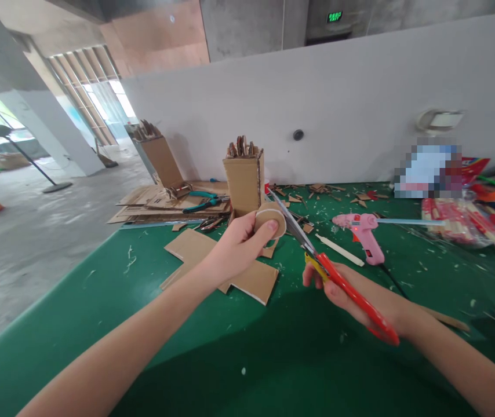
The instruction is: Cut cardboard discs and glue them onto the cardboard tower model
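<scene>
My left hand (236, 243) is closed around a round cardboard disc (271, 220), held up over the green table (99, 313). My right hand (352, 295) grips red-handled scissors (317, 258). Their blades point up and left, and the tips reach the right edge of the disc. Under my left hand lie flat cut cardboard pieces (251, 278).
An upright cardboard box (244, 182) with rolled pieces in its top stands behind the disc. A pink glue gun (363, 231) and a white glue stick (338, 250) lie to the right. Teal pliers (204, 201) rest on stacked cardboard sheets (152, 208). Packaged sticks (460, 223) sit far right. Scraps litter the table.
</scene>
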The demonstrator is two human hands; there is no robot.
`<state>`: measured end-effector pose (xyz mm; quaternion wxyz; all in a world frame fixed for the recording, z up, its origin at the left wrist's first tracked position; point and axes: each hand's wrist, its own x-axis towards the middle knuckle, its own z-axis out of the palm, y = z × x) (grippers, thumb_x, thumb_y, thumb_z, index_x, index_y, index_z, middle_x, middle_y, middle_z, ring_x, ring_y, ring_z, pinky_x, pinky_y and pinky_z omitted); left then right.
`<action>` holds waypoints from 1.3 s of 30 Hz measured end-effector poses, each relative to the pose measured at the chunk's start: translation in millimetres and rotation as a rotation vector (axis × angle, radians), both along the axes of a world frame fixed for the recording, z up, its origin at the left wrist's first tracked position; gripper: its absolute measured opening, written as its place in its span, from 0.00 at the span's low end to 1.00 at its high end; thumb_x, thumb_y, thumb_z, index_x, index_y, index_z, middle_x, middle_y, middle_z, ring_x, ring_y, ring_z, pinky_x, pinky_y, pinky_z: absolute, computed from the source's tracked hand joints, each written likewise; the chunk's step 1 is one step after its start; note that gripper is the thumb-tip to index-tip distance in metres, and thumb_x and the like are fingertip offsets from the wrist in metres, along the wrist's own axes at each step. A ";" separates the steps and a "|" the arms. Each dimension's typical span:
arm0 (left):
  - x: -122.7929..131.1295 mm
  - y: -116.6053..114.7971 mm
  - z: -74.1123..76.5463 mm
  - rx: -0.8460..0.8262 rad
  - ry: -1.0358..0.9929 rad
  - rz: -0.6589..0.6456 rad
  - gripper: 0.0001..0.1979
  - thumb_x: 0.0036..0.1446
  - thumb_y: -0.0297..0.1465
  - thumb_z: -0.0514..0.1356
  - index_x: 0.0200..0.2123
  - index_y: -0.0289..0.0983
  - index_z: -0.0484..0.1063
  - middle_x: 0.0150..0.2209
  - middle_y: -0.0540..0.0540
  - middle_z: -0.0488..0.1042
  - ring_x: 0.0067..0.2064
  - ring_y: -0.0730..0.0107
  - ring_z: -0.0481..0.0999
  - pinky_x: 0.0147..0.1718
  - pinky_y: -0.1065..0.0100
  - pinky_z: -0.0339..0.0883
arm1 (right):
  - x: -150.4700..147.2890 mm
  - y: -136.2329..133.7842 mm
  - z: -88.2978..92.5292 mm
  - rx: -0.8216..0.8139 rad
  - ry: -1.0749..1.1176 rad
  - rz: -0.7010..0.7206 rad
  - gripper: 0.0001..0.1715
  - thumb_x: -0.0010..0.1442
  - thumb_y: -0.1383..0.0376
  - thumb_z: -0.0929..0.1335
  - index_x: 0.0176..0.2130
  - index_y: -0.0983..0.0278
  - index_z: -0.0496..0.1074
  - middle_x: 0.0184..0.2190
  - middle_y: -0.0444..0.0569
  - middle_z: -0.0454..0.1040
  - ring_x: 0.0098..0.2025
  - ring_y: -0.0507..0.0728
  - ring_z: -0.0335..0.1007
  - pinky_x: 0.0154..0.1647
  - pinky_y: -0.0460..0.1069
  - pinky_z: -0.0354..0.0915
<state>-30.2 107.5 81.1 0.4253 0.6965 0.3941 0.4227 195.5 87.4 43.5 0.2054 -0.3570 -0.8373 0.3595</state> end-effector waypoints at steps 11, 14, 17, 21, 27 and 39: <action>2.2 1.3 -5.2 -0.006 -0.087 0.010 0.15 0.62 0.40 0.53 0.27 0.37 0.58 0.21 0.57 0.54 0.21 0.82 0.53 0.20 0.74 0.49 | 3.6 0.4 -6.2 -0.100 0.093 0.020 0.31 0.60 0.40 0.56 0.45 0.62 0.65 0.37 0.53 0.69 0.37 0.60 0.66 0.31 0.52 0.66; 3.4 1.5 -4.8 0.007 -0.084 -0.002 0.15 0.61 0.40 0.53 0.28 0.37 0.58 0.22 0.56 0.54 0.21 0.81 0.54 0.20 0.74 0.50 | 2.8 1.1 -6.0 -0.079 0.118 0.022 0.31 0.60 0.40 0.56 0.43 0.62 0.66 0.34 0.52 0.68 0.34 0.58 0.65 0.30 0.51 0.66; 6.3 0.9 -5.2 0.012 -0.131 -0.051 0.14 0.60 0.40 0.54 0.29 0.37 0.58 0.23 0.56 0.53 0.21 0.81 0.52 0.20 0.74 0.50 | 2.8 3.2 -6.6 -0.072 0.137 0.030 0.31 0.59 0.39 0.57 0.39 0.62 0.66 0.30 0.49 0.66 0.30 0.55 0.62 0.27 0.49 0.63; 5.6 -0.9 -3.4 0.027 -0.086 -0.063 0.14 0.61 0.39 0.53 0.29 0.37 0.58 0.24 0.56 0.53 0.22 0.81 0.52 0.20 0.74 0.49 | 2.0 6.7 -12.3 -0.049 0.136 -0.010 0.29 0.58 0.39 0.59 0.32 0.62 0.62 0.25 0.44 0.60 0.24 0.51 0.54 0.22 0.47 0.55; -1.7 -2.8 3.3 0.085 0.090 -0.051 0.13 0.63 0.37 0.50 0.28 0.37 0.58 0.23 0.55 0.51 0.23 0.80 0.51 0.21 0.74 0.49 | -0.8 9.7 -22.2 -0.066 0.097 -0.048 0.25 0.59 0.44 0.61 0.27 0.61 0.55 0.22 0.39 0.53 0.22 0.49 0.46 0.20 0.46 0.47; -0.3 0.0 -2.3 0.004 -0.047 -0.024 0.14 0.60 0.38 0.54 0.27 0.36 0.59 0.23 0.55 0.52 0.22 0.81 0.50 0.19 0.74 0.47 | -6.0 9.5 -29.4 -0.015 0.087 -0.134 0.24 0.61 0.46 0.59 0.26 0.61 0.52 0.21 0.38 0.49 0.22 0.48 0.43 0.20 0.46 0.44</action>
